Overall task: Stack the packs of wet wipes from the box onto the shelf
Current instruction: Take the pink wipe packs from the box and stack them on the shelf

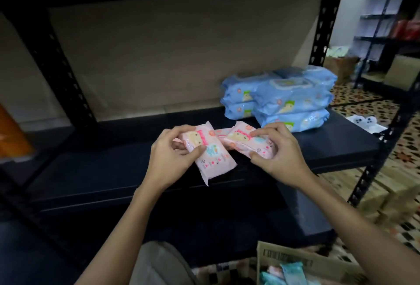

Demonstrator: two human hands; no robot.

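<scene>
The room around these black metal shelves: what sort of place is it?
Probably a stockroom or small shop's storeroom: black slotted-steel shelving, stacked blue wet-wipe packs on it, and an open cardboard box of more packs on the patterned floor.

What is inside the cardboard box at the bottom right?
The cardboard box holds a few packs of wipes, light blue, teal and one pinkish. Its lower part lies outside the picture, so how many more it holds cannot be seen.

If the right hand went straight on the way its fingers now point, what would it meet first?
Probably the pink pack in the left hand: the right hand, gripping its own pink pack, points leftward at it. Depth is unclear.
</scene>
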